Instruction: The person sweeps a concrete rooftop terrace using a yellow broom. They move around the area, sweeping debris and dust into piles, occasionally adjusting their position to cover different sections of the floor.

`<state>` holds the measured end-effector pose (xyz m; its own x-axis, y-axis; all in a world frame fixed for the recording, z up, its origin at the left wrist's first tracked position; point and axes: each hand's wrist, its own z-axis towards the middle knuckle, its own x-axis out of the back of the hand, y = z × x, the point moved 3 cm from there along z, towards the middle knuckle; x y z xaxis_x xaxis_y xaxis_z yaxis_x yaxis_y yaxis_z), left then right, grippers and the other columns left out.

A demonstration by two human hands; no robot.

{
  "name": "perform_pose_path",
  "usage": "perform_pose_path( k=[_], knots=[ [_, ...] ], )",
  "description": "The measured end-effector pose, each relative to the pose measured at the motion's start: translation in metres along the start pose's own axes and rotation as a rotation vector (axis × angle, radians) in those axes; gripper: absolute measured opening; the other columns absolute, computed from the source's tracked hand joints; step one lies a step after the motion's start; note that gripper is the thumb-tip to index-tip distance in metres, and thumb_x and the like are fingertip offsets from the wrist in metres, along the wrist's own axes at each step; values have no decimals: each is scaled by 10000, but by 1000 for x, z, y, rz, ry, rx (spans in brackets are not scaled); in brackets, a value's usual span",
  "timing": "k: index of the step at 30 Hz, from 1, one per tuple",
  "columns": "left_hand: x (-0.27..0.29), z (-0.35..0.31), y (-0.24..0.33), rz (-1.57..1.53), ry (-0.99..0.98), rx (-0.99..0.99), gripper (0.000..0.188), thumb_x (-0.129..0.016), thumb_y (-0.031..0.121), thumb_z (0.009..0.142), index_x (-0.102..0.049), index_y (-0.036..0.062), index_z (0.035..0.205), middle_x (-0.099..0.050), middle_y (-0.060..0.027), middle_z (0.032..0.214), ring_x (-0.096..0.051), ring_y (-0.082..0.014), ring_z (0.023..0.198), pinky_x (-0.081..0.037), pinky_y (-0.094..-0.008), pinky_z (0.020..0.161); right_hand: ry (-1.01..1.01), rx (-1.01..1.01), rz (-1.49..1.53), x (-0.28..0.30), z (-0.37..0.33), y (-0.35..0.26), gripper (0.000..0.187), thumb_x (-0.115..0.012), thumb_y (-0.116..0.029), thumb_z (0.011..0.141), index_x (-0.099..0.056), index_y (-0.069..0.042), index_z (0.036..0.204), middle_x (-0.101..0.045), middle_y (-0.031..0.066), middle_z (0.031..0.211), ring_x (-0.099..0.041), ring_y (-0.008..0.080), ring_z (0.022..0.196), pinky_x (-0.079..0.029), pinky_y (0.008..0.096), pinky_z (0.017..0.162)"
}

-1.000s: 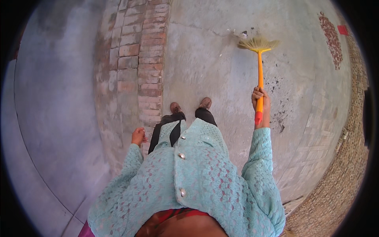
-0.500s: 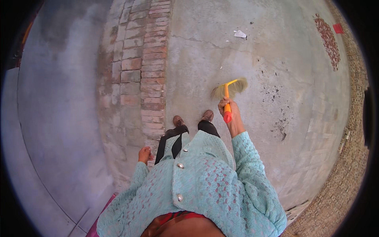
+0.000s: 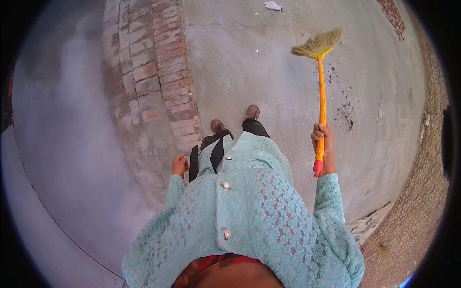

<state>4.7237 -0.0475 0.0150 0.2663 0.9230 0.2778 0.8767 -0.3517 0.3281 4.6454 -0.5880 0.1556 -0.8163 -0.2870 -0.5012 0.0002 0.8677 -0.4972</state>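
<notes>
My right hand [image 3: 327,138] is wrapped round the orange handle of a broom [image 3: 322,91], close to its red end cap. The broom points away from me, and its yellow neck opens into a wide fan of pale straw bristles [image 3: 321,42] over the concrete floor. Whether the bristles touch the floor, I cannot tell. By my left hip hangs my left hand [image 3: 179,165], its fingers curled loosely inward with no object visible in them. Next to it a black strap [image 3: 194,163] runs down beside my light blue knitted cardigan.
Brick paving [image 3: 170,62] borders the concrete on the left, beside a smooth grey surface [image 3: 62,144]. Dark debris [image 3: 346,108] is scattered right of the broom. A crumpled white scrap [image 3: 273,6] lies far ahead; reddish pieces [image 3: 391,17] are spread at the far right.
My right hand has moved right with the broom. The bristle end has swung forward and right, and the full handle now shows. My left hand stays by my hip; the view has shifted.
</notes>
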Motion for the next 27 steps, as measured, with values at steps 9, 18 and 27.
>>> perform_pose_path(
  k=[9, 18, 27],
  knots=[
    [-20, 11, 39, 113, -88, -21, 254, -484, 162, 755, -485, 65, 989, -486, -34, 633, -490, -137, 437, -444, -285, 394, 590, -107, 177, 117, -78, 37, 134, -426, 30, 737, -356, -37, 829, -414, 21, 589, -404, 50, 435, -378, 154, 380],
    [-7, 14, 38, 160, -53, -37, 248, -486, 160, 749, -485, 71, 980, -479, -34, 623, -493, -150, 439, -441, -306, 386, 385, -287, 378, 161, 54, 47, 61, -428, 1, 740, -372, -19, 728, -409, 16, 517, -413, 75, 388, -391, 178, 358],
    [-42, 16, 65, 246, -61, -142, 232, -479, 153, 745, -491, 71, 961, -488, -42, 628, -492, -154, 452, -449, -318, 397, 152, -165, 43, 35, 146, -3, 174, -441, 45, 709, -374, -23, 854, -425, 37, 578, -395, 87, 408, -357, 207, 347]
  ],
)
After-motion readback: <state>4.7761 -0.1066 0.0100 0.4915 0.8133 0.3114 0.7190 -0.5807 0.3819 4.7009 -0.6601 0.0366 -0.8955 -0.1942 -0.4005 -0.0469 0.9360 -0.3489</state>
